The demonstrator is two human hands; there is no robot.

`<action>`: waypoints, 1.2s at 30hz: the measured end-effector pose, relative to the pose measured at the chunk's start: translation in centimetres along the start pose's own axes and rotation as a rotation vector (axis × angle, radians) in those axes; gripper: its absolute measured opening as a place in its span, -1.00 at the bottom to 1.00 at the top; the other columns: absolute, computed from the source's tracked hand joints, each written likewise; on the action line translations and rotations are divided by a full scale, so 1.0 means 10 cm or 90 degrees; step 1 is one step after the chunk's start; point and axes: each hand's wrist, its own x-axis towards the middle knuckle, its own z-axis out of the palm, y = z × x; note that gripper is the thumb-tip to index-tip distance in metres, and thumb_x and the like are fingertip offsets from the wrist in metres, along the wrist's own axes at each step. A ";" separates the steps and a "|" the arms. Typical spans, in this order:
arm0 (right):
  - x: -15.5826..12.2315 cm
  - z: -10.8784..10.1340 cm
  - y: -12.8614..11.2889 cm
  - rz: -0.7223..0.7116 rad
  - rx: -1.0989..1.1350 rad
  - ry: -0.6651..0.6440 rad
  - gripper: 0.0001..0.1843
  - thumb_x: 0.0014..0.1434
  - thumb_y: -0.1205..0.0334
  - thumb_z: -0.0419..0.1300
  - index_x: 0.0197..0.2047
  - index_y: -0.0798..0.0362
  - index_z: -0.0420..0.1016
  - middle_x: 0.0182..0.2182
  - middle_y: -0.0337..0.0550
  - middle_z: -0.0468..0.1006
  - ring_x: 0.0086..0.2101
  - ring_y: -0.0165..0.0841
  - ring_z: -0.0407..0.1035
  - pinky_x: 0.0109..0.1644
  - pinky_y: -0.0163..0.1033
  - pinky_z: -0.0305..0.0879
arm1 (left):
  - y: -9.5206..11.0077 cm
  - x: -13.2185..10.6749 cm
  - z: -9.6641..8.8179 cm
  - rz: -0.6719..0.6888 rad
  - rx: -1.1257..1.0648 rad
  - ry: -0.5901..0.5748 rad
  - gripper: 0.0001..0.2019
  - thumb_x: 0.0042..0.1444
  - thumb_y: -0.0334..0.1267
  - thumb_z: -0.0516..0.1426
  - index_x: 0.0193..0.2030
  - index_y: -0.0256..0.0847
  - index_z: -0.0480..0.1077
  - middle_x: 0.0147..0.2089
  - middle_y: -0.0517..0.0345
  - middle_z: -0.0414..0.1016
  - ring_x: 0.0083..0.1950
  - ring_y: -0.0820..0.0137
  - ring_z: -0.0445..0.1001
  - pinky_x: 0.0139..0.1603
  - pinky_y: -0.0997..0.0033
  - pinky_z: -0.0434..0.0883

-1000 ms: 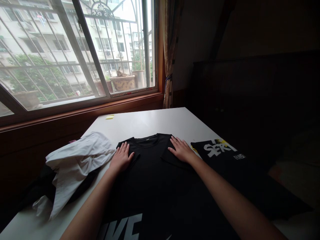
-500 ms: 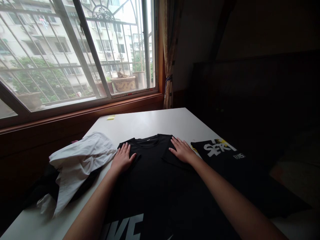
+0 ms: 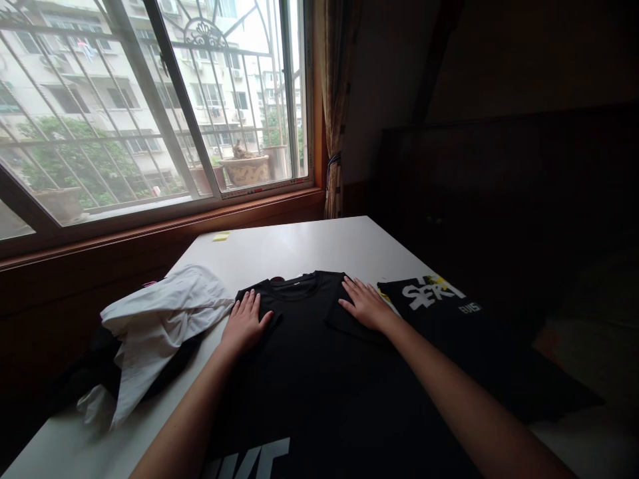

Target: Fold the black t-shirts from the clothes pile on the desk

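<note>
A black T-shirt (image 3: 309,359) with large pale lettering near its lower part lies spread on the white table (image 3: 294,246), collar toward the window. My left hand (image 3: 247,319) rests flat on its left shoulder and sleeve, fingers stretched out. On the right shoulder and sleeve lies my right hand (image 3: 364,303), also flat with fingers apart. Neither hand grips the cloth. The shirt's lower end runs out of view at the bottom.
A crumpled white garment (image 3: 164,319) lies on dark cloth at the left. Another black garment (image 3: 429,306) with white and yellow print covers the right side. Yellow paper (image 3: 220,236) sits by the far edge. Behind stand a barred window and a tied curtain (image 3: 334,133).
Both hands stay on the shirt's shoulders with hardly any movement. The collar's upper layer sits slightly lower, and more of the inner neckline shows. The lettering has slipped a little lower in view.
</note>
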 end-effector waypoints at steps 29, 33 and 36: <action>0.05 0.02 -1.20 -0.240 0.084 -0.016 -0.27 0.43 -0.20 -0.20 0.52 -0.01 0.00 0.48 -0.07 -0.01 0.45 -0.17 -0.15 0.49 0.12 -0.24 | 0.44 -0.23 -0.15 0.079 0.001 0.002 -0.38 0.42 0.07 -0.15 0.51 -0.15 0.07 0.56 0.08 -0.08 0.57 0.15 -0.10 0.51 -0.06 -0.04; 0.11 0.02 -1.03 -0.193 0.086 -0.025 -0.25 0.42 -0.23 -0.20 0.51 -0.01 0.01 0.49 -0.10 -0.05 0.45 -0.18 -0.18 0.50 0.09 -0.28 | 0.40 -0.23 -0.18 0.070 0.007 -0.008 -0.37 0.43 0.07 -0.18 0.52 -0.19 0.03 0.56 0.07 -0.11 0.57 0.17 -0.11 0.51 -0.07 -0.05; 0.13 0.01 -0.97 -0.183 0.090 -0.029 -0.25 0.42 -0.23 -0.21 0.51 -0.01 0.01 0.49 -0.12 -0.06 0.46 -0.19 -0.20 0.50 0.09 -0.29 | 0.40 -0.22 -0.19 0.067 0.010 -0.014 -0.37 0.43 0.07 -0.18 0.52 -0.20 0.03 0.56 0.06 -0.12 0.58 0.17 -0.13 0.51 -0.07 -0.05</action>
